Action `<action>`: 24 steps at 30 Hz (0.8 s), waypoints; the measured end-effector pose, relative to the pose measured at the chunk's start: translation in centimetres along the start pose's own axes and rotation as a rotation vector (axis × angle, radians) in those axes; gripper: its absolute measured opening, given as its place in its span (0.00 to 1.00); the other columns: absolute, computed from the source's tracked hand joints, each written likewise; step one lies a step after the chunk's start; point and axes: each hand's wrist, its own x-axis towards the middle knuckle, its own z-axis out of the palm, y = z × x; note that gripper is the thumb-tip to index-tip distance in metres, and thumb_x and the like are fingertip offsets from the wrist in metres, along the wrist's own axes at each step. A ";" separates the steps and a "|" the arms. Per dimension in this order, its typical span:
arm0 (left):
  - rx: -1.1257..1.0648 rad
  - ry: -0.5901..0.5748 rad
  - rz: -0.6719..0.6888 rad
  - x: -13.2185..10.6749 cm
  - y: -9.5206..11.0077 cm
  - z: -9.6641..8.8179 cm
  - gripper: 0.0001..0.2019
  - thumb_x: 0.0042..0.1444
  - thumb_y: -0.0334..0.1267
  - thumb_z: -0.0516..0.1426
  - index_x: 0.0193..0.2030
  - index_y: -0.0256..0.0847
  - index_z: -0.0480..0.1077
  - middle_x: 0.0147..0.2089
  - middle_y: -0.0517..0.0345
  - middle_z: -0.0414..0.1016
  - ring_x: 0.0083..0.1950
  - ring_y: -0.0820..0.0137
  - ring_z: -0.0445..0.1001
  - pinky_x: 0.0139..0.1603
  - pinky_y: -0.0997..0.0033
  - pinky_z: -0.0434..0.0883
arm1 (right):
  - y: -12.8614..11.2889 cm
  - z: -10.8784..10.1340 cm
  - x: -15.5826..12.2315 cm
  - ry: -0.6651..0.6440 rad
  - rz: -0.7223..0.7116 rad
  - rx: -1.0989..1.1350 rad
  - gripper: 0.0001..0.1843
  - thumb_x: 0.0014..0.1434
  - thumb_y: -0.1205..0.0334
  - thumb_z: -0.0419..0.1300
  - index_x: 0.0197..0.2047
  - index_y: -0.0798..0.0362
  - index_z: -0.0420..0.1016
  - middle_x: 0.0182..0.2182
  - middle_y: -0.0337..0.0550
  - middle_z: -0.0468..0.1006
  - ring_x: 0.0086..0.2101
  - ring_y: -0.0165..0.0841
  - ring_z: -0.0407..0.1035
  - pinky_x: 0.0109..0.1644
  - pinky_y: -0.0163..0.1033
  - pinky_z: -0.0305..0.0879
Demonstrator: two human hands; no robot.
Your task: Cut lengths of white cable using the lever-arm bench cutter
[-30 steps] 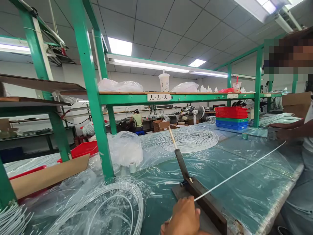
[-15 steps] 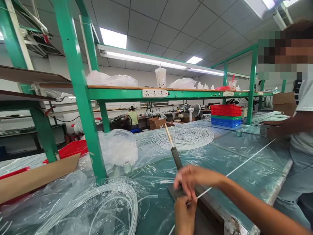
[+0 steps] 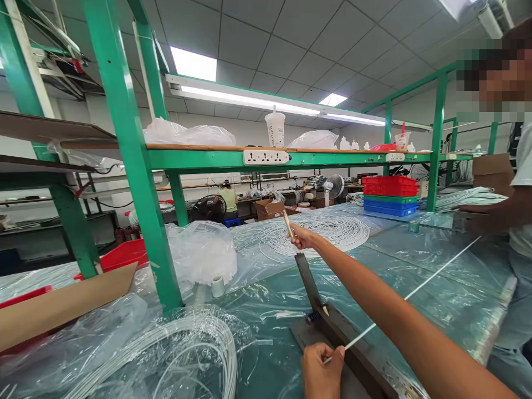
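The left hand (image 3: pixel 322 371), low and close to the body, is closed in a pinch on the near end of a thin white cable (image 3: pixel 440 270). The cable runs taut from there, up and to the right past the right forearm, to a co-worker's hand (image 3: pixel 474 219) at the far edge of the table. The right hand (image 3: pixel 301 238) reaches forward and is wrapped around the pale wooden handle of a dark steel lever cutter (image 3: pixel 310 284), whose arm is raised at a slant above its flat base plate (image 3: pixel 353 349) just beyond the left hand.

The cable looks light, smooth and springy. It would probably slip through a loose pinch, so a firm hold close to the end seems best. The lever looks stiff and heavy, and is best held at the handle, away from the blade.

The green table (image 3: pixel 449 316) is covered in wrinkled clear plastic sheeting. A flat coil of white cable (image 3: pixel 328 230) lies beyond the right hand and another coil (image 3: pixel 199 343) left of the left hand. Green steel posts (image 3: pixel 137 183) carry a shelf with a white power strip (image 3: pixel 266 157). Further back are stacked red, green and blue trays (image 3: pixel 389 195), under a tiled ceiling with strip lights.
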 end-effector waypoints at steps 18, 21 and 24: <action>-0.140 -0.101 -0.038 -0.7 1.6 -1.3 0.16 0.39 0.47 0.52 0.12 0.40 0.55 0.15 0.66 0.49 0.21 0.76 0.50 0.23 0.74 0.47 | 6.3 -7.3 -23.7 -0.193 0.055 0.020 0.20 0.56 0.48 0.45 0.35 0.57 0.66 0.18 0.43 0.71 0.15 0.23 0.64 0.17 0.22 0.53; -0.132 -0.098 -0.038 -0.8 1.5 -1.3 0.15 0.40 0.47 0.52 0.12 0.40 0.56 0.15 0.66 0.50 0.21 0.76 0.51 0.23 0.75 0.48 | 8.5 -6.5 -27.2 -0.169 0.229 0.000 0.19 0.49 0.55 0.56 0.44 0.53 0.65 0.23 0.43 0.71 0.16 0.25 0.65 0.17 0.24 0.57; -0.130 -0.101 -0.030 -0.8 1.5 -1.3 0.15 0.40 0.47 0.52 0.13 0.40 0.57 0.16 0.65 0.52 0.22 0.75 0.52 0.24 0.74 0.48 | 10.2 -5.4 -29.1 -0.109 0.287 0.025 0.33 0.45 0.64 0.57 0.56 0.44 0.53 0.20 0.39 0.69 0.17 0.27 0.65 0.17 0.27 0.60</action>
